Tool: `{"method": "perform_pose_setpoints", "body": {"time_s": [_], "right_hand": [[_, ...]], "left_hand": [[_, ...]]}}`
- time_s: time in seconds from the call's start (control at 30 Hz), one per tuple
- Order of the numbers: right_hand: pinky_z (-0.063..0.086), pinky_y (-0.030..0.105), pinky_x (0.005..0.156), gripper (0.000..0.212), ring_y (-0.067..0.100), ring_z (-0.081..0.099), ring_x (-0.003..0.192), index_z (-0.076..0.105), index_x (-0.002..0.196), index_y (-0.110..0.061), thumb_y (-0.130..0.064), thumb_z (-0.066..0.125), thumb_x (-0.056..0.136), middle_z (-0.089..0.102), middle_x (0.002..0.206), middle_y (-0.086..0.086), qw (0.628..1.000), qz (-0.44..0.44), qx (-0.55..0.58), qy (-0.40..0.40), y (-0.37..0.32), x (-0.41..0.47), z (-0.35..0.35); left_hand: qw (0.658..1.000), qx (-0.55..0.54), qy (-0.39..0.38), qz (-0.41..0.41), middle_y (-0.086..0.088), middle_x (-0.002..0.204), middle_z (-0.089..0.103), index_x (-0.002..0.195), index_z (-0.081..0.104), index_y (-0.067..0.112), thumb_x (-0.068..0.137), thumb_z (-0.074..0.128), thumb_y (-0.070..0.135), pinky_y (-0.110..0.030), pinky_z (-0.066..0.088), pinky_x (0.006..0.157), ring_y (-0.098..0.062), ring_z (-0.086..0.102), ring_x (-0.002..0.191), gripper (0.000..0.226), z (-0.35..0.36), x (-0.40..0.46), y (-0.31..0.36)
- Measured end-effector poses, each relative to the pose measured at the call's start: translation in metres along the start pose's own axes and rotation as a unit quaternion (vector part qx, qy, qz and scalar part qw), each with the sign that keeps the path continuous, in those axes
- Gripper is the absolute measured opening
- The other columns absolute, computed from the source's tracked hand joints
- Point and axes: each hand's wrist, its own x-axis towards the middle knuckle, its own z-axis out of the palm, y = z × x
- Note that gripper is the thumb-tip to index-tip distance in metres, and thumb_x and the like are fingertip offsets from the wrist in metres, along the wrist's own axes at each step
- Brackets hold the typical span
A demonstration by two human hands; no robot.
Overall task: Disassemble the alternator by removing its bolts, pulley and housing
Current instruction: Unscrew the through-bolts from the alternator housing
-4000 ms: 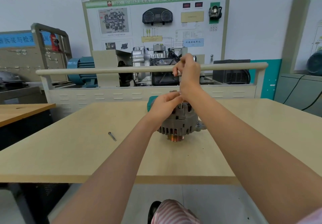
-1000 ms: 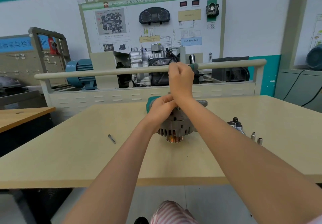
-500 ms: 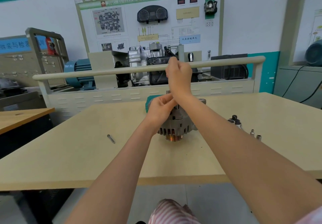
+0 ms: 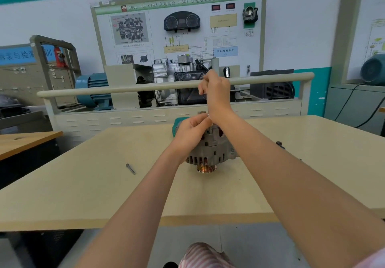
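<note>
The grey alternator [image 4: 210, 151] stands on the wooden table [image 4: 104, 184] with its copper-coloured pulley [image 4: 206, 167] facing down. A thin upright tool shaft [image 4: 210, 127] rises from the top of the housing. My left hand [image 4: 192, 131] pinches the shaft just above the housing. My right hand [image 4: 216, 89] is higher up, fingers curled round the tool's upper end, which is hidden in the fist. One loose bolt [image 4: 130, 169] lies on the table to the left of the alternator.
A teal object [image 4: 176, 123] sits right behind the alternator. Small dark tool parts [image 4: 279, 144] peek out past my right forearm. A guard rail [image 4: 125, 89] and a training bench with an engine unit stand beyond the table's far edge.
Both hands stay on the upright tool over the alternator. My right hand has turned slightly at the top. The view has shifted a little, hiding the sockets at the right.
</note>
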Motion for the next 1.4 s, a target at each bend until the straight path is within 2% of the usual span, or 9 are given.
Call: {"method": "perform_pose_setpoints", "body": {"time_s": [0.23, 0.4, 0.53, 0.67, 0.87, 1.07, 1.17, 1.3, 1.4], "right_hand": [[0.045, 0.026, 0.069, 0.046, 0.010, 0.034, 0.037, 0.025, 0.047, -0.019, -0.009, 0.036, 0.091, 0.023, 0.035, -0.008, 0.993, 0.076, 0.088, -0.008, -0.008, 0.004, 0.002], [0.029, 0.026, 0.053, 0.040, 0.009, 0.032, 0.049, 0.039, 0.052, -0.010, -0.010, 0.042, 0.091, 0.036, 0.051, -0.002, 0.991, -0.055, -0.117, 0.021, 0.004, -0.010, 0.007], [0.037, 0.030, 0.074, 0.019, 0.017, 0.043, 0.075, 0.047, 0.069, -0.010, -0.015, 0.046, 0.087, 0.045, 0.075, -0.001, 0.886, -0.222, -0.404, 0.044, 0.017, -0.021, 0.007], [0.031, 0.034, 0.099, 0.025, 0.023, 0.044, 0.095, 0.056, 0.093, -0.007, -0.026, 0.043, 0.084, 0.051, 0.095, 0.006, 0.791, -0.223, -0.564, 0.080, 0.022, -0.025, 0.008], [0.029, 0.030, 0.060, 0.046, 0.013, 0.031, 0.053, 0.031, 0.046, -0.016, -0.012, 0.044, 0.091, 0.032, 0.047, -0.004, 0.983, -0.077, -0.166, 0.017, 0.003, -0.008, 0.003], [0.048, 0.025, 0.065, 0.053, 0.016, 0.046, 0.052, 0.036, 0.040, -0.015, -0.014, 0.034, 0.093, 0.041, 0.046, 0.003, 0.985, 0.098, 0.140, -0.030, -0.005, 0.003, -0.003], [0.042, 0.028, 0.065, 0.036, 0.011, 0.041, 0.059, 0.041, 0.054, -0.014, -0.018, 0.040, 0.090, 0.042, 0.058, -0.003, 0.989, -0.058, -0.134, 0.003, 0.004, -0.013, 0.004], [0.028, 0.037, 0.104, 0.025, 0.024, 0.044, 0.095, 0.055, 0.093, -0.008, -0.026, 0.041, 0.083, 0.050, 0.096, 0.007, 0.740, -0.230, -0.630, 0.061, 0.022, -0.024, 0.005], [0.027, 0.034, 0.100, 0.023, 0.024, 0.043, 0.094, 0.056, 0.085, -0.009, -0.027, 0.041, 0.085, 0.049, 0.091, 0.005, 0.772, -0.228, -0.592, 0.045, 0.017, -0.021, 0.006]], "left_hand": [[0.999, -0.028, 0.022, 0.012, 0.011, 0.083, 0.074, 0.092, 0.072, 0.033, 0.095, 0.055, 0.028, -0.008, 0.046, 0.057, 0.001, 0.068, 0.075, 0.018, 0.002, -0.001, -0.003], [0.998, -0.032, 0.049, -0.001, 0.014, 0.055, 0.065, 0.077, 0.068, 0.018, 0.094, 0.055, 0.012, -0.007, 0.040, 0.047, 0.006, 0.059, 0.052, 0.022, 0.004, 0.000, -0.003], [0.997, -0.006, 0.073, -0.030, 0.000, 0.068, 0.059, 0.079, 0.059, 0.007, 0.092, 0.050, 0.002, -0.010, 0.038, 0.045, -0.007, 0.052, 0.062, 0.016, 0.003, 0.001, -0.004], [0.995, -0.042, 0.085, -0.043, -0.005, 0.075, 0.056, 0.085, 0.056, 0.007, 0.096, 0.047, 0.001, -0.010, 0.042, 0.047, -0.008, 0.050, 0.065, 0.015, 0.006, 0.000, -0.002], [0.999, -0.009, 0.041, -0.024, 0.003, 0.091, 0.069, 0.099, 0.068, 0.021, 0.096, 0.050, 0.023, -0.023, 0.046, 0.072, -0.011, 0.061, 0.088, 0.018, 0.005, -0.001, 0.000], [0.999, -0.006, 0.032, -0.003, 0.006, 0.101, 0.072, 0.118, 0.067, 0.021, 0.095, 0.053, 0.028, -0.024, 0.048, 0.083, -0.008, 0.064, 0.097, 0.027, 0.001, 0.000, -0.003], [0.999, 0.000, 0.049, 0.000, 0.010, 0.070, 0.068, 0.083, 0.070, 0.019, 0.094, 0.054, 0.016, -0.017, 0.046, 0.062, 0.000, 0.061, 0.068, 0.019, 0.001, 0.000, -0.005], [0.997, 0.018, 0.075, -0.016, 0.001, 0.075, 0.059, 0.075, 0.054, 0.019, 0.094, 0.050, 0.006, -0.017, 0.041, 0.056, -0.005, 0.050, 0.067, 0.023, 0.001, 0.003, -0.006], [0.997, 0.005, 0.074, -0.012, 0.002, 0.072, 0.059, 0.076, 0.055, 0.015, 0.093, 0.049, 0.004, -0.016, 0.040, 0.054, -0.006, 0.050, 0.066, 0.021, 0.002, 0.002, -0.005]]}}
